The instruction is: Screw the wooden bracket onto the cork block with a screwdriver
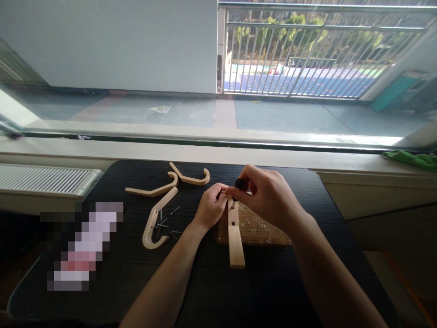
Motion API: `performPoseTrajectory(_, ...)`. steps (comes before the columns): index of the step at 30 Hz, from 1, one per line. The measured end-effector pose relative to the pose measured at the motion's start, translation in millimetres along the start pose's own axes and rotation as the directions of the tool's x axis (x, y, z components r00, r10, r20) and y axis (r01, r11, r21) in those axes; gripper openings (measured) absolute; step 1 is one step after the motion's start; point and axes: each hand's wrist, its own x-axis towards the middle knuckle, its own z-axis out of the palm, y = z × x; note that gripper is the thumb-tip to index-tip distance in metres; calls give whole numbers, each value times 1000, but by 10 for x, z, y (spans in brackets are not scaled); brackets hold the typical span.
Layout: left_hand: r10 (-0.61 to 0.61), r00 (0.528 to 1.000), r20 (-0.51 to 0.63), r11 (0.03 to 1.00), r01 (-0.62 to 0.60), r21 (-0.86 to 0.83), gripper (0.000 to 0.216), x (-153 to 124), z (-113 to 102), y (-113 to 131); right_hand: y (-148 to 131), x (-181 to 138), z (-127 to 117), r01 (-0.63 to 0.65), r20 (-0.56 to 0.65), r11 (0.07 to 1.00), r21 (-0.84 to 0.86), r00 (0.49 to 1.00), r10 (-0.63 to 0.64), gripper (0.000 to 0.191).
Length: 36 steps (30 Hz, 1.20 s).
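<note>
A pale wooden hook piece point(235, 239) lies across a cork-coloured wooden board point(254, 230) on the black table point(136, 273). My right hand point(269, 196) is closed round a small black-handled tool point(240, 184), its tip pointing down at the top of the hook piece. My left hand point(211, 207) pinches something small at the same spot, beside the tool; I cannot make out what it is. Both hands touch at the top end of the hook piece.
Three more wooden hooks lie left of the hands: one curved point(155, 223), and two point(153, 189) point(191, 177) further back. Several dark screws point(165, 225) are scattered by them. A blurred patch point(82, 246) covers the table's left. A window ledge point(205, 155) and a radiator grille point(44, 178) are behind.
</note>
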Motion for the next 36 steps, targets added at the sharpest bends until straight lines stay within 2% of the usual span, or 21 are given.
performPoseTrajectory(3, 0, 1000, 4, 1000, 0, -1, 14, 2, 0, -2, 14, 2, 22, 29, -29, 998, 49, 999, -28, 29)
performPoseTrajectory(10, 6, 1000, 1, 1000, -6, 4, 14, 5, 1, 5, -7, 6, 25, -3, 21, 987, 161, 1000, 0, 23)
performPoseTrajectory(26, -23, 1000, 9, 1000, 23, -10, 16, 2, -6, 29, -18, -3, -17, -117, 45, 982, 145, 993, 112, 33)
performPoseTrajectory(32, -6, 1000, 0, 1000, 6, -5, 14, 4, -3, 20, 22, -8, 1, 20, 37, 990, 137, 999, -25, 23)
performPoseTrajectory(36, -10, 1000, 5, 1000, 10, -3, 13, 2, -4, 30, 37, -14, 1, 93, 93, 991, 100, 990, -103, 16)
